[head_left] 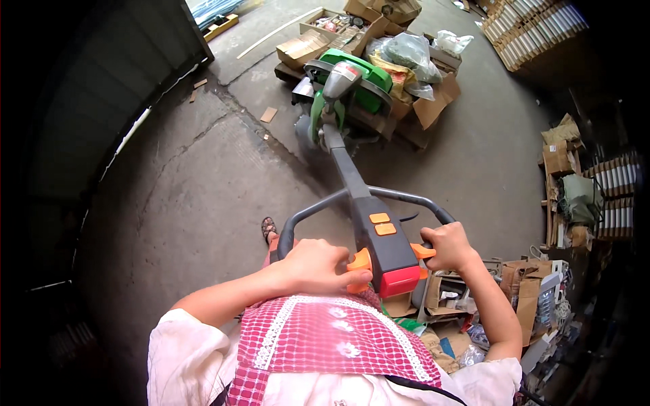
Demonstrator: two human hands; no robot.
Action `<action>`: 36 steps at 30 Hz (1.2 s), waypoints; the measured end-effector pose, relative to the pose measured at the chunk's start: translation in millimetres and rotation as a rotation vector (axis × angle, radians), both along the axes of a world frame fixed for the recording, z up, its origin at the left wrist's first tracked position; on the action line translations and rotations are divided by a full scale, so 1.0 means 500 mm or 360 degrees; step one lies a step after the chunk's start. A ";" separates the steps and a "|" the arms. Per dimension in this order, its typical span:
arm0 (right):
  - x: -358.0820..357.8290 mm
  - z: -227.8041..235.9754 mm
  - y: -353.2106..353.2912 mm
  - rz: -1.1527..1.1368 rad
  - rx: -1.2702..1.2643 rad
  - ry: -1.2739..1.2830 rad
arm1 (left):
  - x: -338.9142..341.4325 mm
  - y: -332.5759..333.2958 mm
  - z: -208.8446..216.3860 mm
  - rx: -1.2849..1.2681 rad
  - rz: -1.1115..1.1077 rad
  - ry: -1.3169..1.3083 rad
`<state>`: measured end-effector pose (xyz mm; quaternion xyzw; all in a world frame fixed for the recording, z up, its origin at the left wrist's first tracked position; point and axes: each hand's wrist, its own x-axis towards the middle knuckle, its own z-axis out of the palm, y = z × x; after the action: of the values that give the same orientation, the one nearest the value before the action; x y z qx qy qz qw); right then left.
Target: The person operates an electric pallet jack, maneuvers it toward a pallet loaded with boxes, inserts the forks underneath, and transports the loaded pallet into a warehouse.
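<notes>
Both my hands are on the looped handle (318, 207) of a green and grey electric pallet truck (371, 69). My left hand (315, 265) is closed round the left grip, its thumb against the orange thumb lever (359, 261). Around the right grip my right hand (448, 245) is wrapped, next to the other orange lever (423, 251). Between them is the black control head (383, 245), with orange buttons (383, 224) on top and a red end cap (399, 281) facing my body. The long tiller arm (349, 174) slopes up to the truck's body.
Beyond the truck is a heap of cardboard boxes (437, 101) and plastic bags (409, 54). Stacked cartons (535, 30) stand far right. More boxes and scrap (528, 298) lie close on my right. A dark metal wall or door (108, 88) runs along the left; cardboard scraps (269, 114) lie on the concrete floor.
</notes>
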<state>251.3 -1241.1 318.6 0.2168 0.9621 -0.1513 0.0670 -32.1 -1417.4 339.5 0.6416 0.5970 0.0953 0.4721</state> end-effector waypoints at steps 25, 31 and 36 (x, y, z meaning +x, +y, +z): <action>-0.035 -0.006 -0.091 -0.0521 -0.0035 -0.0034 | -0.101 0.074 0.017 0.0368 -0.0512 0.0131; 0.002 0.003 -0.065 -0.0459 -0.0112 0.0166 | -0.058 0.081 0.006 0.0444 -0.0494 0.0522; 0.004 0.012 -0.028 -0.0411 -0.0230 0.0121 | -0.040 0.101 0.008 0.0511 -0.0532 0.0640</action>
<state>253.2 -1255.0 324.8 0.3276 0.9146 -0.2356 0.0259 -52.2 -1367.1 343.3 0.8034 0.5419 -0.0195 0.2462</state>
